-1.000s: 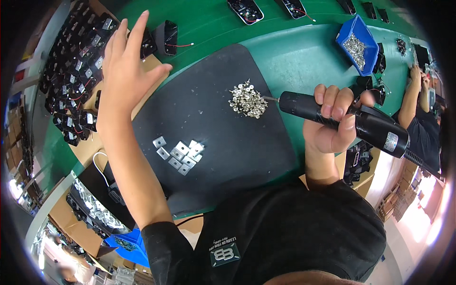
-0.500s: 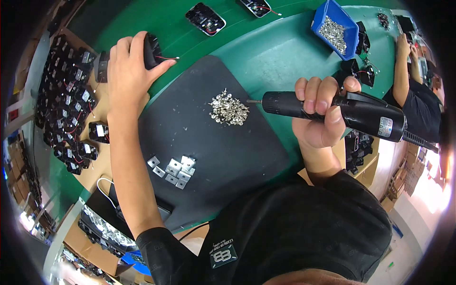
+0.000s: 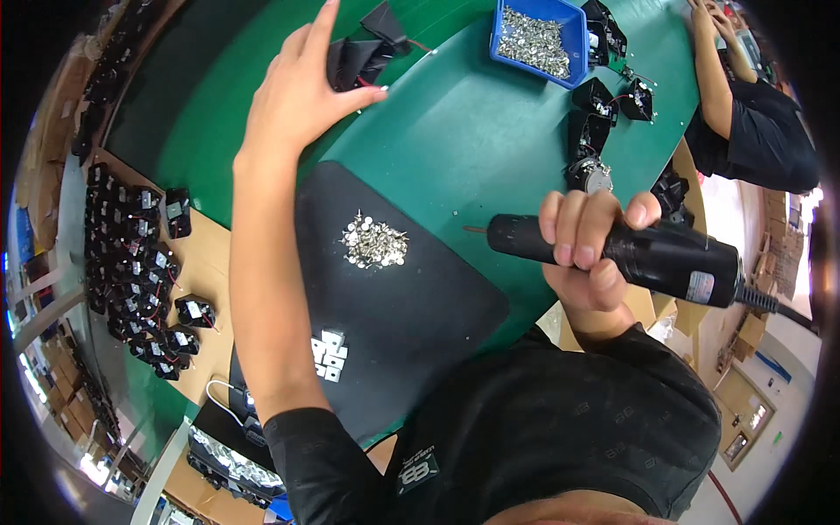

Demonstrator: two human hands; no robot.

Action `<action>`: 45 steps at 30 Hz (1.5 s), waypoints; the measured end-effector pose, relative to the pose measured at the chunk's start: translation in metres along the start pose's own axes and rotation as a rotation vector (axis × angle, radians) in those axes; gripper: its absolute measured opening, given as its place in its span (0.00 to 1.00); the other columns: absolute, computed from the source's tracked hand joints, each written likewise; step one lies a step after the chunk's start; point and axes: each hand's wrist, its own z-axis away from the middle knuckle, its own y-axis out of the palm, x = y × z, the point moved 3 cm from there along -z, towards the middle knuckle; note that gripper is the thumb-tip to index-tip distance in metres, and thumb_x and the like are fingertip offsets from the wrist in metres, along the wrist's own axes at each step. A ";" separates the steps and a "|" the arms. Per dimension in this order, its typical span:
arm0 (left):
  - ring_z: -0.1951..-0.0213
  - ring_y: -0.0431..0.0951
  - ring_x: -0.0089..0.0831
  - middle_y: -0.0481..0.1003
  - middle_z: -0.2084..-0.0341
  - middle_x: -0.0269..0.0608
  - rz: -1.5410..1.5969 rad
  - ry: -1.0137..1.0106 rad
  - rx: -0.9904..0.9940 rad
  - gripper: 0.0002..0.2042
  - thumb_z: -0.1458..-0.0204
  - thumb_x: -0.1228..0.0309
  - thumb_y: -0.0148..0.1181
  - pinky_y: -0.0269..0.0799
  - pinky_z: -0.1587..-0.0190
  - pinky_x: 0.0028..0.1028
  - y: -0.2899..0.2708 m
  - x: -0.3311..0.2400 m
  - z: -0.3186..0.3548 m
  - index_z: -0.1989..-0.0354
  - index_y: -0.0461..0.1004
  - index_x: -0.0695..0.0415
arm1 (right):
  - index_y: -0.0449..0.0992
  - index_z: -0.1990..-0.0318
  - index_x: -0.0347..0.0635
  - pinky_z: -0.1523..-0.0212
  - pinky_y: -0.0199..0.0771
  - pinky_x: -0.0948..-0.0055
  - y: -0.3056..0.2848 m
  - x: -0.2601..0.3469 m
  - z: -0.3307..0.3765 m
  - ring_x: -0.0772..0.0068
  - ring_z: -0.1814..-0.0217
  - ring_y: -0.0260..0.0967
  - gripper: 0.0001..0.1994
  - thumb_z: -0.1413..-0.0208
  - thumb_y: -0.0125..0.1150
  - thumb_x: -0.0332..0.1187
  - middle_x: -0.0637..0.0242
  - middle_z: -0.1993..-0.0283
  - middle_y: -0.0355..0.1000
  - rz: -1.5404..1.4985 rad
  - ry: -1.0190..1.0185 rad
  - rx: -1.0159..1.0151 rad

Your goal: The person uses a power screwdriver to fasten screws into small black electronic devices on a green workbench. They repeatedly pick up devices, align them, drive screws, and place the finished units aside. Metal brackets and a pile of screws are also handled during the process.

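Note:
My left hand (image 3: 293, 105) is stretched out over the green surface at the far left, thumb and fingers spread. Between its thumb and forefinger sits a black plastic housing (image 3: 352, 65) with a red wire, beside another black piece (image 3: 382, 22); any contact is unclear. My right hand (image 3: 579, 249) is wrapped round a black electric screwdriver (image 3: 678, 262), its bit pointing left above the table. Under it lies a dark mat (image 3: 429, 306) bearing a heap of silver screws (image 3: 374, 243) and several small square metal plates (image 3: 329, 357), partly hidden by my left forearm.
A blue bin (image 3: 571, 70) full of screws stands at the far side. Black housings (image 3: 588, 131) lie right of it. Many more wired housings (image 3: 144, 271) crowd a cardboard surface at left. Another person's arm (image 3: 713, 83) shows at the far right.
The view has shifted. My left hand has moved from the housing near the cardboard to the far side, its fingers spreading wider. My right hand keeps hold of the screwdriver.

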 end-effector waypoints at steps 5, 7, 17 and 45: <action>0.38 0.63 0.54 0.60 0.38 0.58 -0.153 -0.067 0.196 0.51 0.64 0.49 0.71 0.63 0.39 0.43 0.019 -0.035 -0.046 0.30 0.49 0.45 | 0.63 0.45 0.54 0.61 0.65 0.64 -0.014 0.023 0.018 0.70 0.68 0.66 0.23 0.47 0.63 0.25 0.71 0.69 0.67 0.063 -0.033 -0.014; 0.41 0.67 0.52 0.66 0.41 0.54 -0.253 0.032 0.118 0.43 0.58 0.51 0.66 0.68 0.43 0.44 0.055 -0.020 -0.050 0.31 0.53 0.33 | 0.63 0.46 0.54 0.60 0.65 0.63 -0.013 0.022 0.021 0.69 0.68 0.66 0.23 0.47 0.62 0.24 0.70 0.69 0.67 0.072 -0.021 -0.011; 0.59 0.79 0.47 0.78 0.60 0.50 0.214 -0.226 -0.117 0.22 0.52 0.62 0.60 0.74 0.56 0.39 0.006 -0.006 -0.043 0.49 0.69 0.56 | 0.57 0.47 0.51 0.63 0.66 0.66 -0.028 0.066 0.039 0.72 0.72 0.64 0.23 0.47 0.61 0.28 0.71 0.73 0.63 0.179 -0.106 -0.174; 0.53 0.75 0.49 0.75 0.60 0.50 -0.621 -0.234 0.076 0.17 0.52 0.64 0.62 0.75 0.53 0.43 -0.119 0.103 0.127 0.53 0.76 0.53 | 0.61 0.42 0.44 0.65 0.58 0.66 0.047 0.037 0.049 0.74 0.72 0.58 0.24 0.48 0.58 0.27 0.70 0.74 0.61 0.102 -0.153 -0.217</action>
